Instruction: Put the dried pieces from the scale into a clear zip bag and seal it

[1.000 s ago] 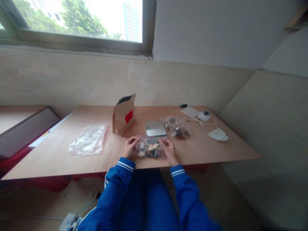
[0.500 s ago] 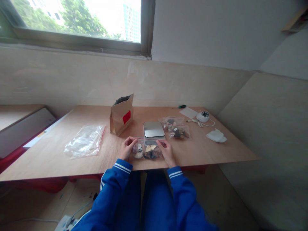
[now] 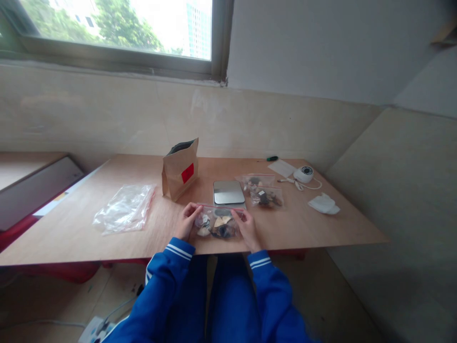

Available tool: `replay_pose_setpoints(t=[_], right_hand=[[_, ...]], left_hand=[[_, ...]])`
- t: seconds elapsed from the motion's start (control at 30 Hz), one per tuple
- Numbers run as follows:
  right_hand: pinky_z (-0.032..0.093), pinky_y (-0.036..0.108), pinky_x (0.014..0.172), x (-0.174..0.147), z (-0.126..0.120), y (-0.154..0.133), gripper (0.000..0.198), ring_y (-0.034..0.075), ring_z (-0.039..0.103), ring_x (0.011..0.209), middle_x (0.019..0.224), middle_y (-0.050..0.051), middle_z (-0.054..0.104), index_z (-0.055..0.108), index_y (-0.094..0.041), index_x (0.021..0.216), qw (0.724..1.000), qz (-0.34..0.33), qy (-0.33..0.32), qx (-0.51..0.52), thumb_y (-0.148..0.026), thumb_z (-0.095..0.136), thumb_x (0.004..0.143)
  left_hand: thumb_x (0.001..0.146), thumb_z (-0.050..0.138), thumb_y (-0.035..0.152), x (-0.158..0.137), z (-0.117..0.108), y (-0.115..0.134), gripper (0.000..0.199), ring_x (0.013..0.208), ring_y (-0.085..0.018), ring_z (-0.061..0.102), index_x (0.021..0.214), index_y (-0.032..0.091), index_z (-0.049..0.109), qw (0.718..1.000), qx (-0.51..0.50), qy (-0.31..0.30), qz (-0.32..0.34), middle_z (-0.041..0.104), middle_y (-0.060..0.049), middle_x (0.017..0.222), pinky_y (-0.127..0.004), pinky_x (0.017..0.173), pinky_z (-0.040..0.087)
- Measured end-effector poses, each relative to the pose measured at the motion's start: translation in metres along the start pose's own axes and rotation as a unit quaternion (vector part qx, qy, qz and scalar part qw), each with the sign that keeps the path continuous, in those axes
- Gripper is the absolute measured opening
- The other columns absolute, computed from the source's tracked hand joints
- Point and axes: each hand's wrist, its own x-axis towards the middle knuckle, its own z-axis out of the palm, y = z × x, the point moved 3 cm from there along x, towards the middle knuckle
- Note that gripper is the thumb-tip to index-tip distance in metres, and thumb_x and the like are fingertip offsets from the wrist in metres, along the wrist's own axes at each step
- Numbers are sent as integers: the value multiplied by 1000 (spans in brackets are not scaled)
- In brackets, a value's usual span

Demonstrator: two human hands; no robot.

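A clear zip bag (image 3: pixel 222 227) with a red seal strip lies at the table's front edge, holding pale and dark dried-looking pieces and a small white packet. My left hand (image 3: pixel 187 221) pinches its upper left corner. At the upper right corner, the thumb and fingers of my right hand (image 3: pixel 247 227) are closed on the same bag. Just behind it sits a digital scale (image 3: pixel 229 192) with a shiny square plate; the bag's top edge overlaps the scale's front.
Right of the scale lie two filled zip bags (image 3: pixel 267 197). An upright brown paper bag (image 3: pixel 180 171) stands left, beside flat clear bags (image 3: pixel 124 209). Farther right are a white camera (image 3: pixel 303 174) with cable, a crumpled tissue (image 3: pixel 323 204), paper (image 3: pixel 282 168) and a green-handled screwdriver (image 3: pixel 272 158).
The view has shifted slightly. Both hands keep their hold on the bag's top corners, and the bag has barely moved.
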Motion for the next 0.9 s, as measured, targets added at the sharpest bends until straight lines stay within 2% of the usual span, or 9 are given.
replay_pose_setpoints(t=[0.3, 0.43, 0.57, 0.7, 0.9], right_hand=[[50, 28, 70, -1, 1, -4, 28, 18, 64, 75, 80, 3, 69, 66, -19, 85, 1000, -5, -9, -11, -45, 66, 74], [51, 28, 69, -3, 2, -6, 30, 19, 65, 76, 81, 4, 70, 66, -19, 87, 1000, 9, -23, -6, -45, 68, 72], [52, 30, 71, -3, 4, -6, 31, 20, 67, 78, 83, 5, 71, 68, -19, 90, 999, 13, -37, -11, -45, 68, 73], [53, 33, 78, -3, 5, -3, 33, 23, 67, 87, 91, 7, 73, 71, -19, 93, 999, 12, -40, -4, -45, 67, 74], [53, 33, 77, -2, 5, 0, 34, 23, 68, 85, 87, 8, 73, 72, -18, 88, 999, 23, -29, -10, -46, 70, 71]], left_hand=[[65, 76, 37, 0, -6, 0, 28, 53, -8, 50, 67, 17, 55, 1000, 21, 16, 0, 58, 3, 62, -20, 51, 38], [65, 75, 39, -2, 1, 4, 28, 58, -9, 53, 75, 17, 60, 1000, 11, 2, 0, 61, 1, 68, -20, 53, 40], [65, 75, 39, -4, 8, 3, 32, 63, -10, 58, 84, 17, 61, 999, -25, -23, -38, 64, 0, 75, -21, 57, 43], [61, 79, 38, -5, 10, 1, 37, 67, -14, 62, 86, 15, 65, 997, -6, -41, -72, 68, -4, 79, -24, 61, 46], [65, 76, 39, -5, 9, 0, 33, 67, -15, 63, 85, 14, 68, 993, 9, -68, -99, 70, -5, 78, -25, 62, 48]])
